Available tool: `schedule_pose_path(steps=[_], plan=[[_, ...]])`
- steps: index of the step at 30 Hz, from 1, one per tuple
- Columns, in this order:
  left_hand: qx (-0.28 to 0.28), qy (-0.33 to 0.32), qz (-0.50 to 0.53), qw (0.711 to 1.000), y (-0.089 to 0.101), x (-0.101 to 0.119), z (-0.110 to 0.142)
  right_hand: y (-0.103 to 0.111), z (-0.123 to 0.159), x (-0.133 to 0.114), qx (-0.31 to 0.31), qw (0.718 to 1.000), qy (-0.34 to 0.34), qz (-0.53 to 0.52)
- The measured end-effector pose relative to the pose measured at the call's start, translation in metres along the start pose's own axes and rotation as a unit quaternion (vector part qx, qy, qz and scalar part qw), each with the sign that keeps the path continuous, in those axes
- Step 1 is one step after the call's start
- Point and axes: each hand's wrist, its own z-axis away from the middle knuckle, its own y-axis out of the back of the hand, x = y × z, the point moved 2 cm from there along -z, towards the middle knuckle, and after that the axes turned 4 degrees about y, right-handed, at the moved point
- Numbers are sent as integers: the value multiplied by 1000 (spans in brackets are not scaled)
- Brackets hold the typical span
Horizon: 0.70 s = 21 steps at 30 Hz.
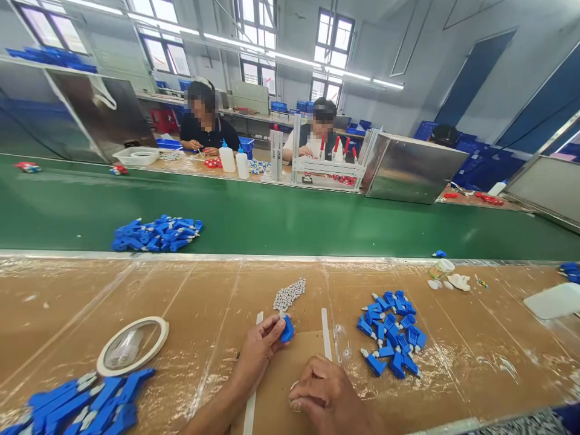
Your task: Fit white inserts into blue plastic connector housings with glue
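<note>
My left hand [261, 344] grips a small blue plastic part [287, 329] between thumb and fingers, with a pale tip at its upper end. My right hand [324, 386] is lower and to the right, apart from that part, its thumb and fingers pinched together; anything between them is too small to make out. Just beyond my left hand lies a pile of small grey pieces [289, 295]. To the right of my hands is a loose heap of blue parts with pale tips [392, 332]. Brown board [290, 374] with white strips at its sides lies under my hands.
At front left are longer blue parts [90, 402] and a tape roll [102, 356]. Beyond the table runs a green conveyor belt [272, 217] with a blue pile [156, 234]. A small tub [441, 269] stands at right. Several people work across the belt.
</note>
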Motion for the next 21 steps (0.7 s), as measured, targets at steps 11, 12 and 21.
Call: schedule_pose_path(steps=[11, 12, 21], plan=[[3, -8, -15, 1000, -1, 2, 3, -7, -1, -3, -7, 984, 140, 109], [2, -8, -16, 1000, -1, 3, 4, -8, -1, -4, -6, 984, 138, 114], [34, 17, 0, 999, 1, 4, 8, 6, -3, -15, -21, 989, 78, 126]])
